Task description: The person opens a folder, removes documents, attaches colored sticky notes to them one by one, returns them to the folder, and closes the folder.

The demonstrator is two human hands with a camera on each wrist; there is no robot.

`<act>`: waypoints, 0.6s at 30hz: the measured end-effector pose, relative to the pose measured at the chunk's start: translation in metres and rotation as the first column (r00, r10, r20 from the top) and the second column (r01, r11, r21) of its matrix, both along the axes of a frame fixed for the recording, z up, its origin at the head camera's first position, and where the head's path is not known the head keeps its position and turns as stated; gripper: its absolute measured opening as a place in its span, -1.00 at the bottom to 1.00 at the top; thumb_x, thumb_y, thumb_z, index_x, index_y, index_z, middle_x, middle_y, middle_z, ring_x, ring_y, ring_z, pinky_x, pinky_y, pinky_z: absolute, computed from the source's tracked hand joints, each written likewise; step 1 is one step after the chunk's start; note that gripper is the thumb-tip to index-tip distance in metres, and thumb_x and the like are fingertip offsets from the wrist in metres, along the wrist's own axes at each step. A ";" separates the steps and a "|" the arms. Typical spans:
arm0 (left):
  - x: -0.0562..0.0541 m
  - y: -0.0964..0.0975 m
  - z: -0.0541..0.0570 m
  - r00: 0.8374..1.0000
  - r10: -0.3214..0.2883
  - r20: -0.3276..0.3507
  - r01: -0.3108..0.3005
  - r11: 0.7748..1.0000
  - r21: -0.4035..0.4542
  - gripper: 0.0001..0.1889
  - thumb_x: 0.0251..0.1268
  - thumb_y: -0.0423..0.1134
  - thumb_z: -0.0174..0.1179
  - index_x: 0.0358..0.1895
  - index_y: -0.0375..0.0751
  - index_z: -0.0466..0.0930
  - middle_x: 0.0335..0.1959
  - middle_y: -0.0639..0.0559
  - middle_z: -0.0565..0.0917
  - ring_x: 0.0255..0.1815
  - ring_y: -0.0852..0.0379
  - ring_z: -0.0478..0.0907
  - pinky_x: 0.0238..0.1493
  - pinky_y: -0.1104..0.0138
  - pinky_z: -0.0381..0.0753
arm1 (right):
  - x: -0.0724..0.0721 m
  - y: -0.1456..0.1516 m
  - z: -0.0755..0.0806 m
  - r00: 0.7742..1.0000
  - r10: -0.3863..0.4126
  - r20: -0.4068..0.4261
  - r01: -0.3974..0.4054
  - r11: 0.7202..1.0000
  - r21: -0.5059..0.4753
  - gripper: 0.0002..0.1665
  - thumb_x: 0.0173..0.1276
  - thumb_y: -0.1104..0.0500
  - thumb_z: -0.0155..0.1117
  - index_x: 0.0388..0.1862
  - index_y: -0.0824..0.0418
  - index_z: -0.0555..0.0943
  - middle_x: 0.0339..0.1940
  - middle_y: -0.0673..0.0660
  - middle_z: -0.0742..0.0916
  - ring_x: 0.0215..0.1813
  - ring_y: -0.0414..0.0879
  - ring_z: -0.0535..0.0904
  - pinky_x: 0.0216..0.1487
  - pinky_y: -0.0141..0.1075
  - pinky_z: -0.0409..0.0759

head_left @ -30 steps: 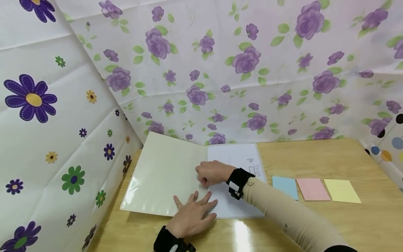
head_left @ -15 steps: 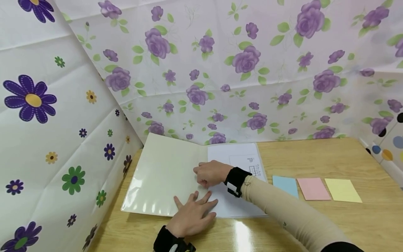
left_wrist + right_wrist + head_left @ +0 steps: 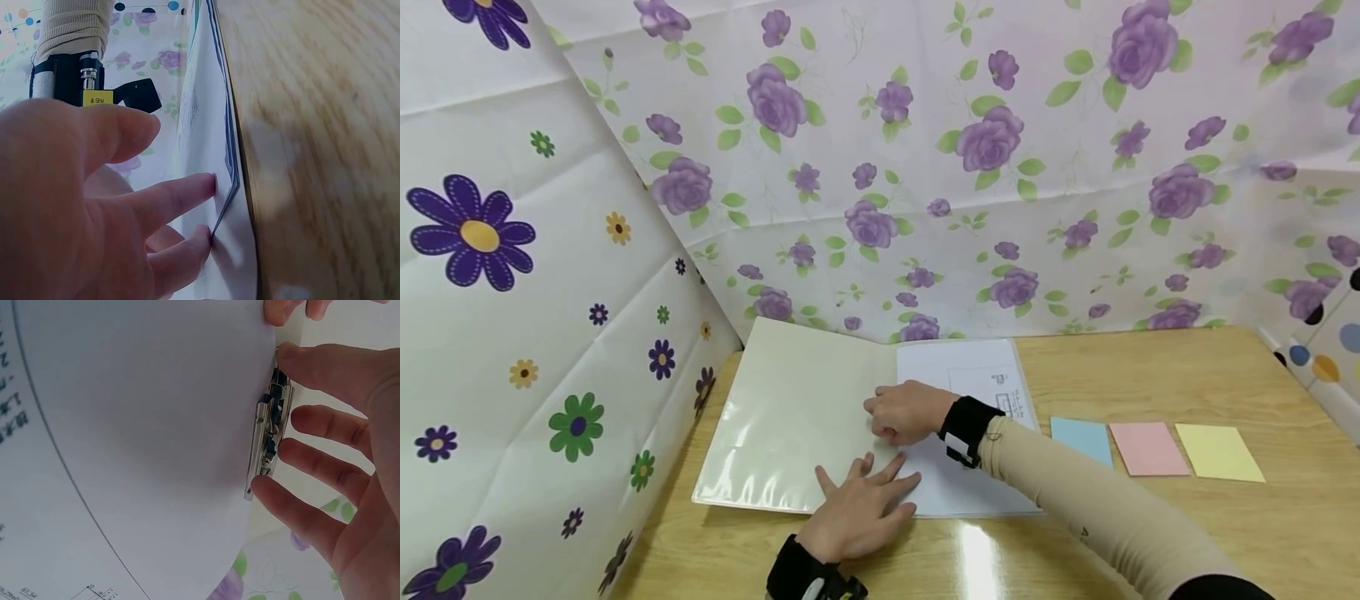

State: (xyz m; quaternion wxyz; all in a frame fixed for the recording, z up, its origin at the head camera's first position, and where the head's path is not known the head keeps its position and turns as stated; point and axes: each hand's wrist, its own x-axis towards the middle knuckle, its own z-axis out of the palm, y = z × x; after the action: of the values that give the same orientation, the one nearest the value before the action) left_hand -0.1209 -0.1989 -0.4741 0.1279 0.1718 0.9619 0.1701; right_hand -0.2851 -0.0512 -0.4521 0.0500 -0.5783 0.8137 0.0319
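Note:
A pale clip folder (image 3: 790, 417) lies open on the table, white paper sheets (image 3: 955, 487) with line drawings and writing on its right side. At its spine is a metal lever clip (image 3: 269, 428), hidden under the right hand in the head view. My right hand (image 3: 913, 412) holds this clip; in the right wrist view the thumb is at one end and the curled fingertips lie along it. My left hand (image 3: 856, 510) rests with spread fingers at the folder's lower middle. Its fingertips touch the paper edges (image 3: 228, 150) in the left wrist view.
Blue (image 3: 1081, 442), pink (image 3: 1148, 450) and yellow (image 3: 1219, 452) paper squares lie in a row right of the folder, the blue one close to the right forearm. Flowered cloth (image 3: 865, 167) hangs behind the wooden table (image 3: 1120, 375).
The right hand's fingers shift very slightly at the clip. The left hand stays spread in the same place, and the folder and paper squares remain where they were.

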 end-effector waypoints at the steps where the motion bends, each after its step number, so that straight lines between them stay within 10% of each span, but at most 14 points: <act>1: 0.000 0.000 0.000 1.000 -0.002 -0.004 0.002 1.000 -0.004 -0.44 0.78 0.26 -0.02 0.62 0.25 0.61 0.78 0.06 0.44 0.79 -0.54 0.28 0.22 -1.00 -0.19 | 0.000 0.000 0.000 1.000 0.003 -0.001 -0.003 1.000 -0.007 -0.39 0.61 0.23 0.42 -0.66 -0.11 0.42 -0.31 -0.14 0.49 -0.27 -0.23 0.26 -0.33 -0.42 0.22; 18: -0.001 0.002 -0.002 1.000 0.023 -0.005 -0.023 1.000 0.005 -0.45 0.74 0.27 0.00 0.60 0.29 0.62 0.75 0.05 0.49 0.77 -0.59 0.28 0.23 -1.00 -0.20 | 0.012 -0.006 -0.004 0.979 0.021 -0.203 -0.021 1.000 0.001 -0.56 0.39 0.13 0.59 -0.65 -0.09 0.59 -0.24 -0.15 0.69 -0.31 -0.24 0.24 -0.45 -0.45 0.20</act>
State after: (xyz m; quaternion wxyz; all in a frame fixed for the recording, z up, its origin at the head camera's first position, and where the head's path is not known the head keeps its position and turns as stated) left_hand -0.1216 -0.1972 -0.4761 0.1230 0.1613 0.9637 0.1734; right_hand -0.2729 -0.0573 -0.4566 -0.0339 -0.5807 0.8084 0.0907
